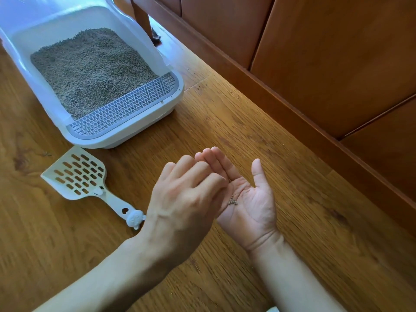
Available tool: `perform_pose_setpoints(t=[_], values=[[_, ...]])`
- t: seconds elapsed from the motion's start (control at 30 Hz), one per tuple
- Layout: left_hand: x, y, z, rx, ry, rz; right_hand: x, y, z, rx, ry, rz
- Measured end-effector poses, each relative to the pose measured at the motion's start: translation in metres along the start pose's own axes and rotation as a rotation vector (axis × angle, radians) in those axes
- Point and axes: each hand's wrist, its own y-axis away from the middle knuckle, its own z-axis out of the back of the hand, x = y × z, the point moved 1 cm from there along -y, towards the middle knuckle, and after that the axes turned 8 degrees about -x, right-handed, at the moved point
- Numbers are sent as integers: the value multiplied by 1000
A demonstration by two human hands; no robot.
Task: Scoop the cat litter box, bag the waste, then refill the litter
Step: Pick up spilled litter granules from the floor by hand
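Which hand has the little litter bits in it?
The right hand, palm up, cradles a few grey litter pellets. The left hand faces palm down above it.

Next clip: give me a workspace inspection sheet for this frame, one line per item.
Surface: wooden floor, stray litter grains near the cabinet base.
Job's things: litter box holding grey litter; slotted scoop lying on the floor in front of it.
Clutter: nothing seen.
Grips: right hand palm up, cupping a few litter pellets; left hand over its fingers, palm down.
Cables: nothing seen.
Surroundings: wooden cabinet on the right.
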Motion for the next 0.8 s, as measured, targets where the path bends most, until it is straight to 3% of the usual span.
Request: perform_pose_setpoints(t=[0.2,0.3,0.47,0.8], values=[[46,3,-3,-83,66,292,7,-3,11,-5,-24,28],[77,18,-17,58,-60,372,11,-3,13,9,-20,42],[107,49,-32,312,-207,379,12,-8,22,48,-47,27],[113,56,-47,360,-180,248,10,-14,30,31,-52,21]])
